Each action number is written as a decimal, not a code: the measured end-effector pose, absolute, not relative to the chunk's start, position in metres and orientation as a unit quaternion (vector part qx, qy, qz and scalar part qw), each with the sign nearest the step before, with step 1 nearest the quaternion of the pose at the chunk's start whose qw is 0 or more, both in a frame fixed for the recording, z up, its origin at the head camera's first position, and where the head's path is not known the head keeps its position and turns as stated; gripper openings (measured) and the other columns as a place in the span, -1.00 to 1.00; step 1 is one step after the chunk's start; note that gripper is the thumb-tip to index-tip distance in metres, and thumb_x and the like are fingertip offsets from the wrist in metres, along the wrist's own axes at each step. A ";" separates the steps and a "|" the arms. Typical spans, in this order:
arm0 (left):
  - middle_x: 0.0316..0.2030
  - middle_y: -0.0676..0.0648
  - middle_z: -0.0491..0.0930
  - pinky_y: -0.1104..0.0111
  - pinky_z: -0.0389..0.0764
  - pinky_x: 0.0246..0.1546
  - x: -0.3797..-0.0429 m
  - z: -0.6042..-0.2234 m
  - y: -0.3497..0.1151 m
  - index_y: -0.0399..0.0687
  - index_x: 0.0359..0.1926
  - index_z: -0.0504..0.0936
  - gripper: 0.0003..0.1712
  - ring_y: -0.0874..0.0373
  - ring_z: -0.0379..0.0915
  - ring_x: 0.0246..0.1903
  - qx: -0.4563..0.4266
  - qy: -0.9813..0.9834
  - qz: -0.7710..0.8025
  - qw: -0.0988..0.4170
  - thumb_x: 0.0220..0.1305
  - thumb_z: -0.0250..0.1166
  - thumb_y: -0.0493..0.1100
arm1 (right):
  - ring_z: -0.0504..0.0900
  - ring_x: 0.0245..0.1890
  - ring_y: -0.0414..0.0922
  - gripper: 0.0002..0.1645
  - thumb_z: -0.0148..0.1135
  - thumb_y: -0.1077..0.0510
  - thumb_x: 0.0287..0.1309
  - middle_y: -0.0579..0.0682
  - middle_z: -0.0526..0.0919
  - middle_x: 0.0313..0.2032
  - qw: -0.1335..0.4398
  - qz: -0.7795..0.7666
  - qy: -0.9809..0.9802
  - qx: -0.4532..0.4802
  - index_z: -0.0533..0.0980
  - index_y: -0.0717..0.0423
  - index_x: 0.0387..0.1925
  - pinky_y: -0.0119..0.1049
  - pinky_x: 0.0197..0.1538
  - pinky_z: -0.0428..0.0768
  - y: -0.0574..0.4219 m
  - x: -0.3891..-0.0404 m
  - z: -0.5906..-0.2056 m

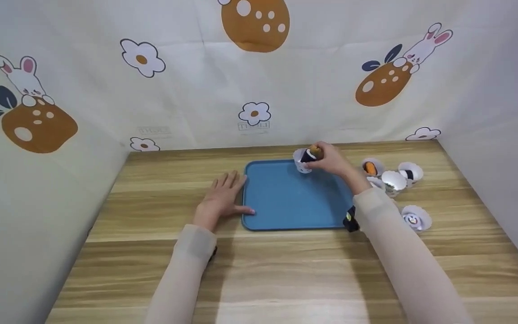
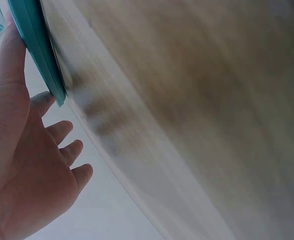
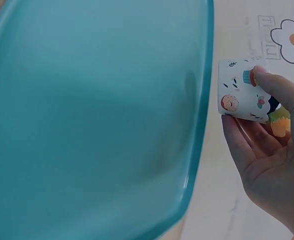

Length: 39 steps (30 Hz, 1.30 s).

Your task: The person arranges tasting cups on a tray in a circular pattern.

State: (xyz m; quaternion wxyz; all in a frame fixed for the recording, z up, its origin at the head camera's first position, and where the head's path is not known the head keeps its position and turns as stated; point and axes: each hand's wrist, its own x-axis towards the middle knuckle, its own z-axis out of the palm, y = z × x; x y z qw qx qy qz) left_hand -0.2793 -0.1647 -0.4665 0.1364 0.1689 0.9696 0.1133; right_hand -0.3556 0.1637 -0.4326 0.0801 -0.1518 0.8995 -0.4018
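The right wrist view shows donut and cupcake prints on the wall of the paper cup [image 3: 243, 91] in the right hand [image 3: 274, 142], detail too small to read from the head; the head view alone brings in the group of other cups [image 1: 393, 183] to the right of those fingers, at least two of them holding food pieces, one orange-topped and one with a black band. The right thumb presses the printed side while the other fingers curl under and around, so the cup is gripped; a dark-wrapped roll [image 1: 308, 155] with an orange and green end pokes out of its mouth, toward the palm. The left hand [image 1: 220, 197] has its fingers straight and spread, the thumb lying over the rim of the blue tray [image 1: 297, 202] and the index fingertip at that same side edge, as the left wrist view confirms. The held cup is at the tray's far rim; whether it touches the rim is unclear. From the left thumb, the tray's flat surface stretches across to below the right forearm. Wooden tabletop [image 1: 286, 274] runs from the near rim back between the two sleeves, and the patterned wall cloth [image 1: 196, 99] rises just beyond the right fingers.
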 end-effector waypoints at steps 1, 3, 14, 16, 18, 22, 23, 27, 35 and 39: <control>0.60 -0.25 -0.21 -0.10 -0.22 0.58 -0.280 -0.466 -0.165 0.03 0.60 -0.07 0.25 -0.26 -0.34 0.58 0.169 0.970 0.112 0.136 0.11 0.32 0.44 | 0.46 0.09 0.13 -0.36 0.40 0.13 0.17 0.32 0.49 0.14 0.078 -0.400 0.901 -0.149 0.37 0.36 0.18 0.08 0.28 0.46 0.163 -0.356 -0.433; 0.60 -0.25 -0.22 -0.11 -0.21 0.58 -0.280 -0.466 -0.165 0.03 0.60 -0.08 0.25 -0.26 -0.34 0.58 0.169 0.970 0.107 0.138 0.11 0.32 0.45 | 0.46 0.13 0.14 -0.32 0.41 0.11 0.17 0.32 0.49 0.17 0.077 -0.397 0.904 -0.140 0.37 0.36 0.21 0.09 0.31 0.45 0.162 -0.357 -0.435; 0.59 -0.26 -0.24 -0.12 -0.22 0.57 -0.281 -0.466 -0.166 0.01 0.60 -0.09 0.25 -0.27 -0.36 0.58 0.167 0.969 0.106 0.145 0.12 0.32 0.44 | 0.44 0.19 0.15 -0.35 0.40 0.11 0.18 0.31 0.47 0.20 0.080 -0.410 0.902 -0.113 0.36 0.31 0.19 0.11 0.33 0.42 0.155 -0.357 -0.447; 0.59 -0.27 -0.23 -0.12 -0.22 0.57 -0.281 -0.466 -0.165 0.01 0.60 -0.08 0.25 -0.27 -0.36 0.58 0.167 0.969 0.109 0.144 0.12 0.32 0.44 | 0.44 0.18 0.15 -0.35 0.39 0.11 0.18 0.30 0.47 0.20 0.082 -0.412 0.901 -0.107 0.36 0.31 0.19 0.11 0.33 0.42 0.154 -0.357 -0.448; 0.59 -0.27 -0.23 -0.13 -0.22 0.57 -0.281 -0.467 -0.165 0.01 0.60 -0.08 0.25 -0.28 -0.35 0.58 0.167 0.969 0.109 0.142 0.11 0.33 0.44 | 0.44 0.19 0.15 -0.35 0.39 0.10 0.19 0.31 0.47 0.20 0.085 -0.411 0.902 -0.104 0.35 0.31 0.20 0.11 0.33 0.41 0.153 -0.357 -0.450; 0.59 -0.27 -0.23 -0.12 -0.23 0.57 -0.280 -0.468 -0.164 0.02 0.60 -0.07 0.25 -0.27 -0.36 0.58 0.168 0.969 0.114 0.141 0.11 0.33 0.43 | 0.43 0.22 0.17 -0.33 0.38 0.09 0.20 0.32 0.46 0.22 0.088 -0.404 0.905 -0.096 0.34 0.31 0.22 0.12 0.34 0.39 0.151 -0.357 -0.453; 0.59 -0.27 -0.23 -0.11 -0.23 0.57 -0.279 -0.468 -0.164 0.02 0.60 -0.07 0.25 -0.27 -0.36 0.58 0.168 0.969 0.115 0.140 0.10 0.34 0.43 | 0.43 0.24 0.18 -0.32 0.38 0.09 0.20 0.32 0.45 0.23 0.089 -0.404 0.905 -0.094 0.33 0.31 0.22 0.12 0.35 0.39 0.151 -0.357 -0.453; 0.59 -0.27 -0.23 -0.11 -0.22 0.57 -0.279 -0.467 -0.164 0.01 0.60 -0.07 0.25 -0.28 -0.34 0.57 0.169 0.969 0.116 0.136 0.10 0.33 0.43 | 0.41 0.29 0.21 -0.28 0.38 0.10 0.20 0.34 0.42 0.27 0.085 -0.400 0.909 -0.088 0.31 0.33 0.27 0.13 0.37 0.38 0.151 -0.358 -0.457; 0.59 -0.28 -0.23 -0.13 -0.21 0.57 -0.279 -0.467 -0.165 -0.01 0.60 -0.09 0.25 -0.29 -0.35 0.57 0.174 0.968 0.116 0.140 0.13 0.33 0.41 | 0.37 0.33 0.22 -0.17 0.41 0.07 0.17 0.35 0.36 0.34 0.091 -0.406 0.906 -0.077 0.25 0.30 0.35 0.14 0.38 0.37 0.151 -0.357 -0.457; 0.59 -0.29 -0.22 -0.14 -0.20 0.56 -0.280 -0.467 -0.166 -0.02 0.60 -0.08 0.24 -0.30 -0.35 0.57 0.173 0.968 0.117 0.139 0.13 0.33 0.41 | 0.37 0.33 0.21 -0.15 0.43 0.07 0.15 0.33 0.36 0.34 0.095 -0.408 0.904 -0.078 0.25 0.28 0.36 0.13 0.37 0.38 0.152 -0.356 -0.453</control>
